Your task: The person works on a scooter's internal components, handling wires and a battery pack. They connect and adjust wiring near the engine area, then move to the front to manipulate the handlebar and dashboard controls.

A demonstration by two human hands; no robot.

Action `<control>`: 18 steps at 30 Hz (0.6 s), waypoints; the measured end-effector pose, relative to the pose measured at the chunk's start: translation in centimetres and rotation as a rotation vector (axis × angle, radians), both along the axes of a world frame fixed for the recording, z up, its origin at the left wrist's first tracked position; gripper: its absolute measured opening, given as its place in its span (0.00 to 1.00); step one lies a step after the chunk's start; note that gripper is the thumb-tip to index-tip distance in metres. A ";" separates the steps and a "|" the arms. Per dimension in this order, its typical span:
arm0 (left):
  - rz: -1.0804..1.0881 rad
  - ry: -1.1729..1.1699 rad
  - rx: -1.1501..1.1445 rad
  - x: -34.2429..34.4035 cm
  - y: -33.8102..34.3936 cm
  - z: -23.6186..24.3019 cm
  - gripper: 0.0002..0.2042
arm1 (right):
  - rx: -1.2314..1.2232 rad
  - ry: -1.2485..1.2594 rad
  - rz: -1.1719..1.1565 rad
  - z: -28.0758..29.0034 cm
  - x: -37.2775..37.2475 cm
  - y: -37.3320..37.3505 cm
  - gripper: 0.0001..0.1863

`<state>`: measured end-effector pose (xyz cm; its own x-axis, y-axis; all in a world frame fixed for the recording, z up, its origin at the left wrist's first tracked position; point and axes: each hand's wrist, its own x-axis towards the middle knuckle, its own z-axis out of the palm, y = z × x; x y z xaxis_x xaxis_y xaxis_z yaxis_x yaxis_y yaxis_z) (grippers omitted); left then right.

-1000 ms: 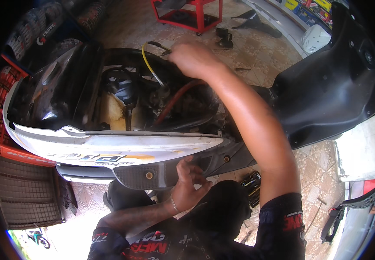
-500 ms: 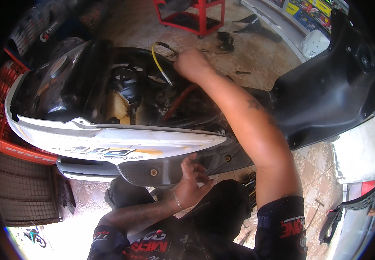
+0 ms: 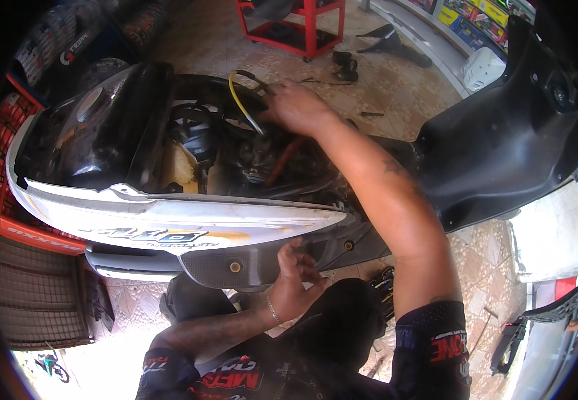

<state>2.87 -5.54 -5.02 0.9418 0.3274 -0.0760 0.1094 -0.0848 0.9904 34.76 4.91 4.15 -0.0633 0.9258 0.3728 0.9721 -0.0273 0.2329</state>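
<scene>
A scooter body with its top uncovered lies across the view, its white side panel point(image 3: 189, 223) facing me. My right hand point(image 3: 297, 110) reaches over the uncovered middle section, beside a yellow hose point(image 3: 237, 97) with a dark upper end. Its fingers bend down there, and what they grip is hidden. Below that hand, a reddish hose point(image 3: 283, 160) runs among dark engine parts. Near the grey lower panel point(image 3: 255, 260), my left hand point(image 3: 295, 283) is held with its fingers loosely curled and apart, nothing in them.
A large black plastic cover point(image 3: 502, 133) extends on the right. Beyond the scooter stand a red tool cart point(image 3: 312, 47) and dark parts point(image 3: 345, 67) on the tiled floor point(image 3: 395, 87). A red rack point(image 3: 9, 140) is at the left. My knees are under the scooter's near side.
My right hand has shifted slightly left and down, with its fingers reaching lower into the body. The yellow hose has moved slightly left. My left hand stays nearly still.
</scene>
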 end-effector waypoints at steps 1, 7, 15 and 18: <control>0.000 0.004 0.005 0.0 0.0 0.0 0.45 | 0.040 0.059 -0.044 0.0 -0.2 0.1 0.11; -0.003 0.015 0.008 -0.1 0.1 0.1 0.45 | -0.009 0.123 -0.198 0.1 -0.5 0.6 0.12; -0.021 0.004 0.014 -0.3 0.3 0.2 0.45 | -0.022 0.221 -0.149 0.5 -0.4 -0.4 0.12; -0.023 0.011 0.006 -0.3 0.3 0.3 0.46 | -0.030 0.113 -0.065 0.6 0.0 -0.9 0.13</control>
